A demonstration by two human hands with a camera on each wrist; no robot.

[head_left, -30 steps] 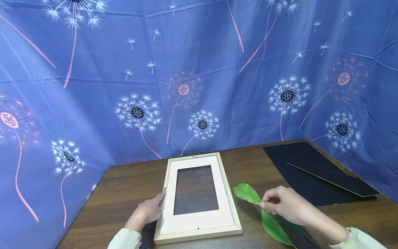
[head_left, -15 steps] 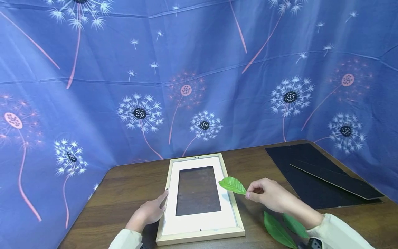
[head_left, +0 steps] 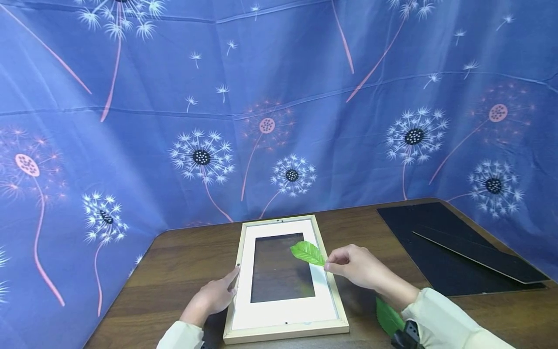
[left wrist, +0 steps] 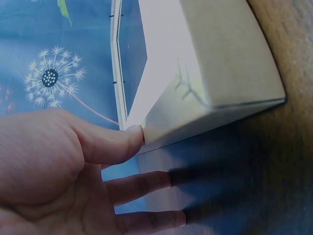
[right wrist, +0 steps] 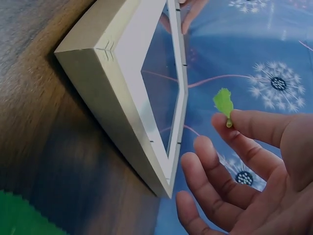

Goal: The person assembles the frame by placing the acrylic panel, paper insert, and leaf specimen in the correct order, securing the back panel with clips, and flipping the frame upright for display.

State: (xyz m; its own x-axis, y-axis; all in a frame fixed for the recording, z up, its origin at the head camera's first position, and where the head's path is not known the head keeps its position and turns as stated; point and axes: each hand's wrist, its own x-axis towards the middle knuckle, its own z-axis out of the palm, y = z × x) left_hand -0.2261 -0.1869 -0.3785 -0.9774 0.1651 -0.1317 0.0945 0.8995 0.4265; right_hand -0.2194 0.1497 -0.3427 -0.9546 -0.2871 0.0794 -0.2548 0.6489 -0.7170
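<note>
A light wooden picture frame (head_left: 285, 330) with a white mat (head_left: 279, 312) around a dark rectangular opening lies on the table. My left hand (head_left: 213, 295) touches the frame's left side; in the left wrist view the thumb (left wrist: 115, 144) rests against its edge and the other fingers are extended. Between thumb and forefinger, my right hand (head_left: 355, 265) pinches a green leaf (head_left: 307, 252) by its stem end. That leaf is held over the frame's right part, its tip over the opening. Another green leaf (head_left: 388, 315) lies on the table, partly hidden under the right forearm.
At the table's right side lies a black sheet (head_left: 418, 228), with a narrower black board (head_left: 479, 254) resting on it. A blue cloth (head_left: 331, 145) with dandelion prints hangs behind the wooden table (head_left: 174, 261).
My right hand has lifted the pinched leaf from beside the frame and carried it left over the frame. The left hand stays at the frame's left side.
</note>
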